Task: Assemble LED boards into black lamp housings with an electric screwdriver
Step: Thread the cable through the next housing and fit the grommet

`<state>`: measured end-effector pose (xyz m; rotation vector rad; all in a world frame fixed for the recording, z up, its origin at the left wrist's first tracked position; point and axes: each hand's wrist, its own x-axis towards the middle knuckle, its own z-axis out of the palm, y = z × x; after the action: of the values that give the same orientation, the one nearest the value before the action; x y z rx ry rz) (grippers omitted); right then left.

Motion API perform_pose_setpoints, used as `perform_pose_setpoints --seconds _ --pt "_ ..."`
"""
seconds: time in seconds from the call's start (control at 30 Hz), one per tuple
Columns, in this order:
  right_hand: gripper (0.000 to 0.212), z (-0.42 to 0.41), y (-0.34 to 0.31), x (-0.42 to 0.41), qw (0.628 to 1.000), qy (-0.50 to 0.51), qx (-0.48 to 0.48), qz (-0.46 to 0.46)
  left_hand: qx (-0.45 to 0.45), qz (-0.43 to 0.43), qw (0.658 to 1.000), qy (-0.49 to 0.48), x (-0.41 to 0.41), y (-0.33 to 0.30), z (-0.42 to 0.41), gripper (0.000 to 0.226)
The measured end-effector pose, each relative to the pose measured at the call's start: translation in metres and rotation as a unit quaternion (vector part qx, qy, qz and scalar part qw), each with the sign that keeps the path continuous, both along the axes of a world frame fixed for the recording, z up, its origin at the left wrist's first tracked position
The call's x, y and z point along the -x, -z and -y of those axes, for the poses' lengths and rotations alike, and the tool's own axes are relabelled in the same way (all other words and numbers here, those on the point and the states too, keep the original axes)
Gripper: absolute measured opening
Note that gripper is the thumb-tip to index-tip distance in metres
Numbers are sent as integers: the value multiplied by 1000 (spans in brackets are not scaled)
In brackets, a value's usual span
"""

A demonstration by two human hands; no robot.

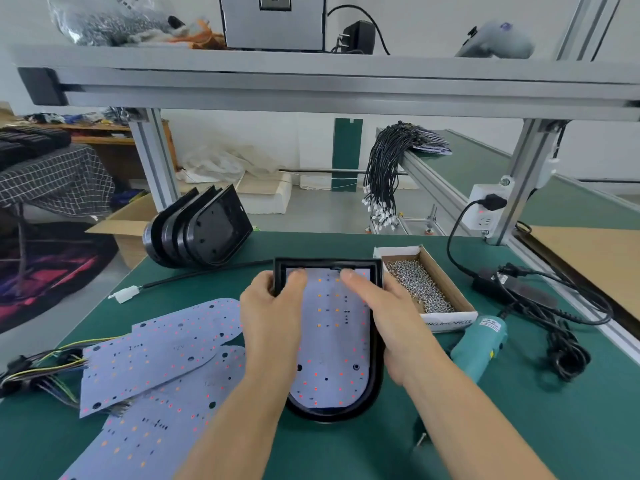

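Note:
A black lamp housing [377, 358] lies flat on the green mat in front of me, with a pale LED board [332, 341] seated inside it. My left hand [272, 313] grips the housing's far left corner, thumb pressing on the board's top edge. My right hand [388, 313] lies over the right side, fingers straight and pressing the board down near its top. A teal electric screwdriver [481, 344] lies on the mat just right of my right wrist, untouched.
Spare LED boards [156, 355] with wire bundles [38, 372] lie at the left. Stacked empty housings [201, 230] stand at the back left. A cardboard box of screws [419, 285] sits right of the housing. Power adapter and cables [554, 320] trail at the right.

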<state>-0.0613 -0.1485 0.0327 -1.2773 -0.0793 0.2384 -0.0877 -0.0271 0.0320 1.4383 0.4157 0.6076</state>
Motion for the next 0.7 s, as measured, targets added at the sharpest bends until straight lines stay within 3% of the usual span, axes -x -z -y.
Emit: perform_pose_setpoints --seconds 0.1,0.2,0.3,0.37,0.47,0.57,0.7 --pt "5 -2 -3 0 999 32 -11 6 -15 10 1000 -2 2 4 2 46" --pt "5 -2 -4 0 996 77 5 42 26 1 998 56 1 3 0 24" --pt "8 -2 -2 0 996 85 3 29 -12 -9 995 95 2 4 1 31" --pt "4 -1 -2 2 999 51 16 10 -15 -19 997 73 2 6 0 29" --pt "14 0 1 3 999 -8 38 -8 26 -28 998 42 2 7 -3 28" --pt "11 -1 6 6 994 26 100 31 100 -33 994 40 4 7 -1 28" --pt "19 -7 6 9 988 85 108 68 92 -30 995 27 4 4 1 27"
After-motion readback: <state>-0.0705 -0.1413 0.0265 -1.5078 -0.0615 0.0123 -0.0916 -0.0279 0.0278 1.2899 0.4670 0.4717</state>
